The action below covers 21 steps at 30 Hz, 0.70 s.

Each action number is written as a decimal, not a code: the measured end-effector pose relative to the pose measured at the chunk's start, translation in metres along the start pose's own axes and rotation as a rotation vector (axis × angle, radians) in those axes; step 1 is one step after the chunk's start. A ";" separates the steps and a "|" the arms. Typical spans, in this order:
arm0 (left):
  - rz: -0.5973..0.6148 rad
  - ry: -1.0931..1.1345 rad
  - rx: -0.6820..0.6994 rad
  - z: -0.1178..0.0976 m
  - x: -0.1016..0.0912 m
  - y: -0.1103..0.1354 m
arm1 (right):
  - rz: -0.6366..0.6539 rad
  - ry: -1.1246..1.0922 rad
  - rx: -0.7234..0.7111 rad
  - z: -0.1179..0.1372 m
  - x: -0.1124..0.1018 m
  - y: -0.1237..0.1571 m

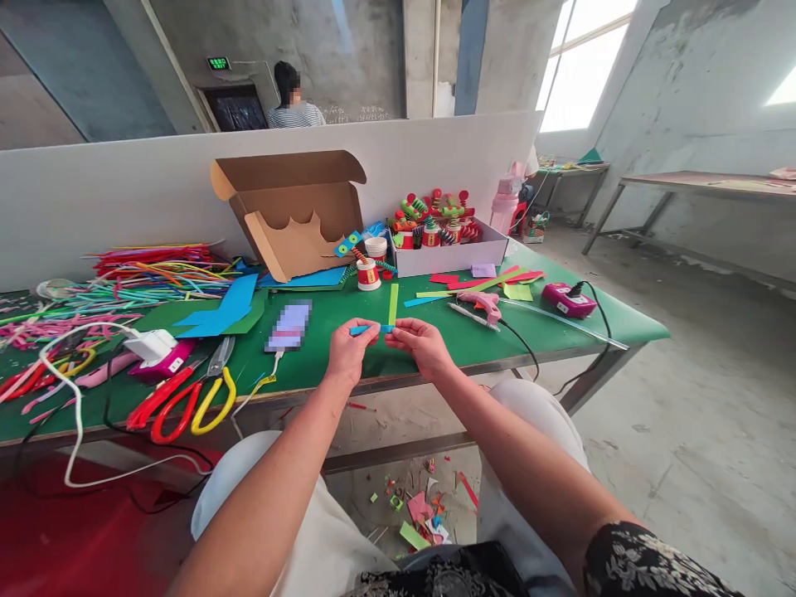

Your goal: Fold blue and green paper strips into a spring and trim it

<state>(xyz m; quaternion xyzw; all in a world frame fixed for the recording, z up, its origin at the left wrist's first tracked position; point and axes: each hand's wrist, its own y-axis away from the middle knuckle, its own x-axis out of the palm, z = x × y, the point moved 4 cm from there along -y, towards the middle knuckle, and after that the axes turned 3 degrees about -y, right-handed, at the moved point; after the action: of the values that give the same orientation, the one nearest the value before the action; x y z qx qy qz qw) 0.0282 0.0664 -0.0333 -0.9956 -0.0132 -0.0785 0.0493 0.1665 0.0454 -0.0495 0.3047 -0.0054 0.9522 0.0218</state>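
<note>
My left hand (pixel 349 348) and my right hand (pixel 423 344) meet over the front of the green table (pixel 560 332), each pinching one end of a short blue paper strip (pixel 371 329). A green paper strip (pixel 393 303) lies on the table just beyond my hands. A small paper cup with a red band (pixel 368 274) stands farther back. A pink glue gun (pixel 480 303) lies to the right of my right hand.
Red and yellow scissors (pixel 186 398) and a white charger (pixel 152 344) lie at the left, with heaps of coloured straws (pixel 149 274) behind. An open cardboard box (pixel 292 211) and a white box of finished toys (pixel 444 240) stand at the back. A person (pixel 292 99) is beyond the partition. Scraps litter the floor.
</note>
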 end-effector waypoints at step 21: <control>0.080 0.045 -0.002 0.006 0.016 0.009 | -0.024 -0.046 -0.055 -0.002 0.007 0.007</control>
<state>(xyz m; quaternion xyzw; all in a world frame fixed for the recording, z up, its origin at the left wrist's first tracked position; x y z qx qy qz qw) 0.0454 0.0581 -0.0378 -0.9934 0.0276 -0.0988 0.0518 0.1596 0.0385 -0.0472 0.3261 -0.0287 0.9440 0.0413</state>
